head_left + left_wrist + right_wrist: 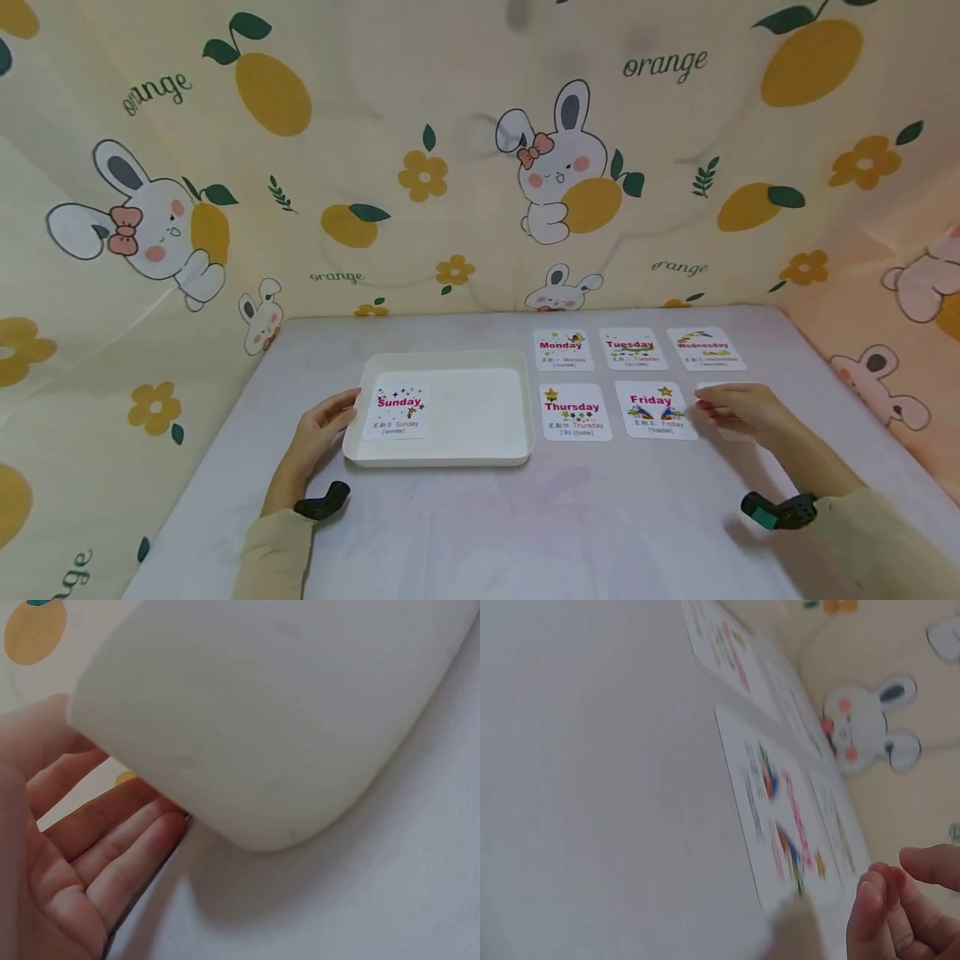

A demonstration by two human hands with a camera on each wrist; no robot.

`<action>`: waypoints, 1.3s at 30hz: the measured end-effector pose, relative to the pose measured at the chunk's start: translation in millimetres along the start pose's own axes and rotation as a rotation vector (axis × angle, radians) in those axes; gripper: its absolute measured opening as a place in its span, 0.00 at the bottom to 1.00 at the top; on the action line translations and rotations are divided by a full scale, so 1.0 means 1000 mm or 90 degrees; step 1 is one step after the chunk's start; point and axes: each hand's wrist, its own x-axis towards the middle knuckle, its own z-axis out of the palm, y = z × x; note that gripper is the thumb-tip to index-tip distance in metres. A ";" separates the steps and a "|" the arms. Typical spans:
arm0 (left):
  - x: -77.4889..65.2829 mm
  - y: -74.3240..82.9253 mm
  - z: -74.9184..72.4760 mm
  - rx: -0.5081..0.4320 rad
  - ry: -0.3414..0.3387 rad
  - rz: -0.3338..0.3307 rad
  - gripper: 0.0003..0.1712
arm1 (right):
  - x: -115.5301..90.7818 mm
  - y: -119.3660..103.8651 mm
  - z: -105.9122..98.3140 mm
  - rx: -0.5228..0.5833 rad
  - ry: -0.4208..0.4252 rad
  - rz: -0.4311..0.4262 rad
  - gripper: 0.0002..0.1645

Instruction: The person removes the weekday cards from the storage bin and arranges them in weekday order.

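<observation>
A white rectangular tray [480, 417] lies on the table, with a Sunday card [397, 412] at its left inside. At the tray's left side, my left hand [318, 433] touches the rim with fingers fairly straight; in the left wrist view those fingers [127, 847] reach the edge of the tray [247, 727]. Over a card [712, 386] mostly hidden beneath it, my right hand [750, 412] hovers just right of the Friday card [656, 410]. The right wrist view shows its fingertips [870, 896] and thumb apart, with nothing visible between them.
Monday [562, 350], Tuesday [633, 350] and Wednesday [705, 348] cards form the back row right of the tray. A Thursday card [576, 412] lies between the tray and Friday. Patterned cloth [450, 167] walls the back and sides.
</observation>
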 end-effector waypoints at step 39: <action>0.002 -0.001 0.000 -0.006 -0.002 0.035 0.28 | -0.010 -0.059 0.152 0.102 -0.234 -0.103 0.25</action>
